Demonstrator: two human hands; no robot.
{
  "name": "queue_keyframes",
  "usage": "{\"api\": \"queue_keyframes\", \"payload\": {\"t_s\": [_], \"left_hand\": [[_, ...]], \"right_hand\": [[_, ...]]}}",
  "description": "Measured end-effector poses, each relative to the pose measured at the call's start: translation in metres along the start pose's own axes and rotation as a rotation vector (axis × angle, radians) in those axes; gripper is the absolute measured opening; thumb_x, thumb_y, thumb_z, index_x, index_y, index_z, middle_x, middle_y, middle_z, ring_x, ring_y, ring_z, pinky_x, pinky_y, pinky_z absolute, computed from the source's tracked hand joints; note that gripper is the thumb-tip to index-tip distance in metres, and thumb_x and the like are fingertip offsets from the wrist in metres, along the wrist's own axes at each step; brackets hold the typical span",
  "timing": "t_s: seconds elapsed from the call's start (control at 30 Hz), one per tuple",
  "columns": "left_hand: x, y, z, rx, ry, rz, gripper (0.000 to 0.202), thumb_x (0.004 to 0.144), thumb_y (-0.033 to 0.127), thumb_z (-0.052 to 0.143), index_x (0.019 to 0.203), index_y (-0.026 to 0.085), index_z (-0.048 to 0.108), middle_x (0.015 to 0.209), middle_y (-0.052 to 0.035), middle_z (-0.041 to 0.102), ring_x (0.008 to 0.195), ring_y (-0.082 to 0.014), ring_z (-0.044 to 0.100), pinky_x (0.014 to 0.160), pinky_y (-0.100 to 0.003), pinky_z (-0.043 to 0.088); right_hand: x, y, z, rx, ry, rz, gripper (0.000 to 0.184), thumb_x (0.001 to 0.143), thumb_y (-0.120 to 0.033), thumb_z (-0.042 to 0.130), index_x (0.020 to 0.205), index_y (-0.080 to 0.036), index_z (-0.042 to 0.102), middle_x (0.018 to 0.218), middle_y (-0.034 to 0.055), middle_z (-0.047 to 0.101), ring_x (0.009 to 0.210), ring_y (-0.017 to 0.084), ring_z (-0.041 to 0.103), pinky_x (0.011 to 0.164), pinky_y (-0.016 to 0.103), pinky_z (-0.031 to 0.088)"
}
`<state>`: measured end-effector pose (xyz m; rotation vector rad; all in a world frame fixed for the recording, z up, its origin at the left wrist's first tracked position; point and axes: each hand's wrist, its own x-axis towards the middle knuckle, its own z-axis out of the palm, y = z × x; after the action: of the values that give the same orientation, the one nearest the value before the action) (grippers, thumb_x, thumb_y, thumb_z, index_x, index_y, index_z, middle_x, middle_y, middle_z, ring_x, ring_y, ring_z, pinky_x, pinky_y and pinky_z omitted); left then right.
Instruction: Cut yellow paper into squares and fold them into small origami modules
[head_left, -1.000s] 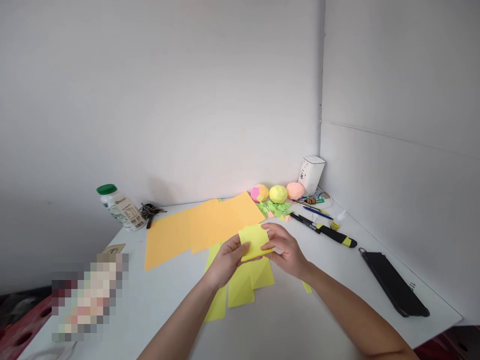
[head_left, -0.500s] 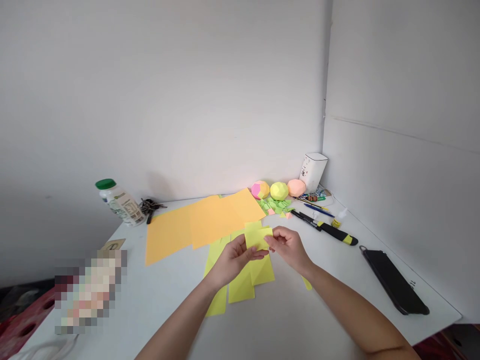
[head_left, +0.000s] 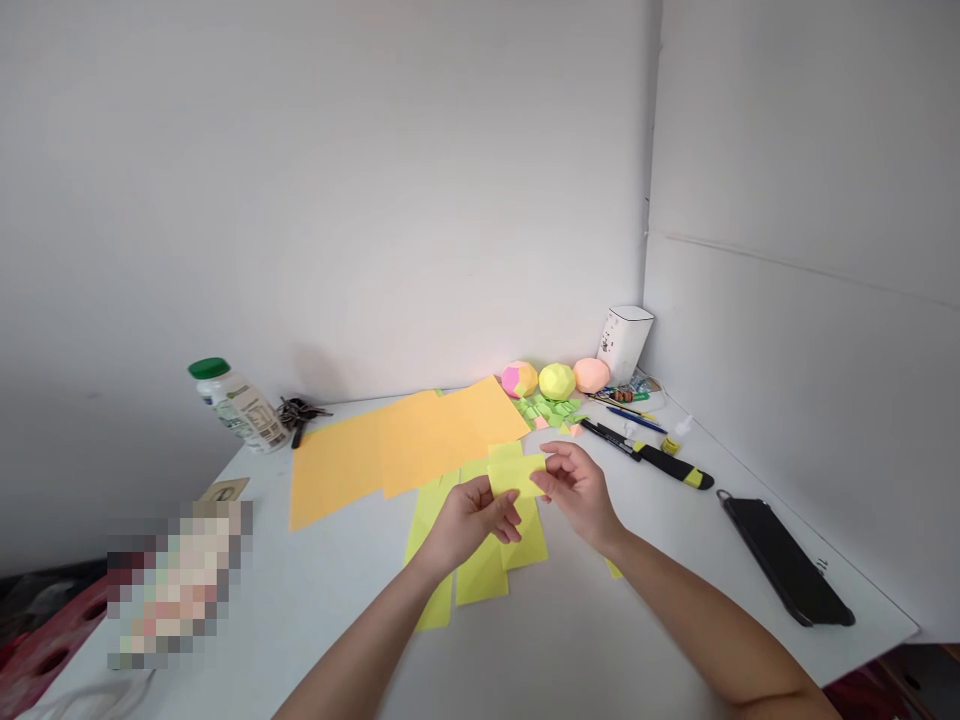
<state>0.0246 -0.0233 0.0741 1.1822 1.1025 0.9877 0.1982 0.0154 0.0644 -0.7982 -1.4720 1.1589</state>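
Observation:
Between my two hands I hold a small piece of yellow paper above the table. My left hand pinches its left side, thumb on the near face. At the right edge, my right hand grips it between thumb and fingers. Under and behind my left hand lie several yellow-green paper strips, partly overlapping. Two large orange sheets lie farther back on the left. Small green paper pieces are heaped beyond my right hand, in front of three faceted paper balls.
At the right are a black-and-yellow knife, dark pens, a small glue bottle and a black phone case. A green-capped bottle and keys stand and lie at the left. A white box fills the corner.
The paper stays in both hands at nearly the same place. My left fingers have shifted lower beneath it, and the fingers of my right hand have lifted slightly. The view has moved very little.

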Motion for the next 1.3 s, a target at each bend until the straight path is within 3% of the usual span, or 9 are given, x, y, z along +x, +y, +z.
{"api": "queue_keyframes", "payload": {"t_s": [0.17, 0.37, 0.47, 0.57, 0.73, 0.83, 1.0, 1.17, 1.3], "left_hand": [[0.001, -0.007, 0.004, 0.069, 0.083, 0.092, 0.037, 0.077, 0.052, 0.060, 0.068, 0.017, 0.050, 0.061, -0.0011, 0.065, 0.049, -0.0157, 0.064, 0.050, -0.027, 0.051], [-0.003, -0.013, 0.008, 0.256, 0.135, 0.218, 0.035, 0.082, 0.049, 0.054, 0.065, 0.019, 0.049, 0.058, 0.0008, 0.061, 0.048, -0.0139, 0.062, 0.048, -0.025, 0.048], [-0.003, -0.012, 0.009, 0.263, 0.121, 0.205, 0.036, 0.083, 0.050, 0.052, 0.064, 0.019, 0.048, 0.056, 0.0012, 0.061, 0.046, -0.0143, 0.062, 0.047, -0.025, 0.047], [-0.003, -0.008, 0.009, 0.219, 0.090, 0.159, 0.038, 0.083, 0.051, 0.051, 0.062, 0.019, 0.049, 0.051, 0.0009, 0.061, 0.045, -0.0144, 0.061, 0.050, -0.026, 0.047], [-0.003, 0.000, 0.005, 0.148, 0.134, 0.098, 0.040, 0.083, 0.050, 0.054, 0.058, 0.019, 0.050, 0.046, -0.0009, 0.062, 0.043, -0.0141, 0.059, 0.051, -0.026, 0.047], [-0.002, 0.002, 0.003, 0.123, 0.159, 0.081, 0.040, 0.082, 0.049, 0.055, 0.057, 0.019, 0.049, 0.044, -0.0009, 0.061, 0.043, -0.0138, 0.059, 0.052, -0.026, 0.048], [0.001, -0.003, 0.005, 0.079, 0.125, 0.059, 0.039, 0.079, 0.050, 0.059, 0.058, 0.018, 0.050, 0.046, 0.0000, 0.061, 0.041, -0.0131, 0.058, 0.048, -0.025, 0.047], [0.003, -0.005, 0.006, -0.018, 0.041, 0.033, 0.026, 0.072, 0.040, 0.067, 0.075, 0.015, 0.062, 0.068, -0.0030, 0.067, 0.051, -0.0148, 0.063, 0.051, -0.027, 0.050], [0.004, -0.004, 0.005, -0.075, 0.023, 0.055, 0.017, 0.072, 0.031, 0.066, 0.072, 0.014, 0.063, 0.062, -0.0018, 0.064, 0.051, -0.0146, 0.061, 0.052, -0.028, 0.050]], "right_hand": [[-0.006, 0.007, 0.008, 0.148, -0.172, 0.110, 0.062, 0.076, -0.025, 0.066, 0.128, -0.025, 0.032, 0.091, 0.0024, 0.060, 0.067, 0.013, 0.060, 0.063, 0.030, 0.052], [-0.009, 0.011, 0.012, 0.104, -0.137, 0.143, 0.059, 0.074, -0.019, 0.063, 0.125, -0.025, 0.035, 0.089, 0.0011, 0.060, 0.069, 0.013, 0.061, 0.066, 0.029, 0.050], [-0.008, 0.004, 0.009, 0.042, -0.137, 0.108, 0.062, 0.072, -0.015, 0.061, 0.127, -0.025, 0.034, 0.089, 0.0012, 0.061, 0.076, 0.014, 0.061, 0.073, 0.030, 0.049], [-0.003, -0.002, 0.002, -0.030, -0.146, 0.067, 0.061, 0.071, -0.011, 0.059, 0.126, -0.024, 0.037, 0.077, -0.0029, 0.059, 0.071, 0.013, 0.058, 0.069, 0.027, 0.047], [0.018, -0.003, -0.019, -0.060, -0.057, -0.010, 0.052, 0.067, -0.011, 0.058, 0.116, -0.022, 0.044, 0.068, -0.0058, 0.054, 0.061, 0.010, 0.050, 0.060, 0.024, 0.042], [0.024, -0.002, -0.024, -0.016, -0.001, 0.012, 0.045, 0.069, -0.017, 0.060, 0.111, -0.021, 0.046, 0.068, -0.0054, 0.052, 0.060, 0.011, 0.049, 0.055, 0.023, 0.041], [0.012, 0.002, -0.009, -0.045, -0.293, 0.204, 0.024, 0.074, -0.035, 0.065, 0.088, -0.016, 0.059, 0.073, 0.0005, 0.055, 0.066, 0.013, 0.052, 0.057, 0.025, 0.044], [0.000, 0.004, 0.004, -0.041, -0.282, 0.183, 0.029, 0.080, -0.044, 0.059, 0.077, -0.015, 0.059, 0.068, 0.0009, 0.057, 0.065, 0.014, 0.054, 0.059, 0.026, 0.044], [-0.002, -0.002, 0.005, -0.112, -0.266, 0.113, 0.027, 0.081, -0.041, 0.059, 0.074, -0.016, 0.060, 0.070, 0.0007, 0.059, 0.066, 0.014, 0.054, 0.063, 0.026, 0.044]]}}
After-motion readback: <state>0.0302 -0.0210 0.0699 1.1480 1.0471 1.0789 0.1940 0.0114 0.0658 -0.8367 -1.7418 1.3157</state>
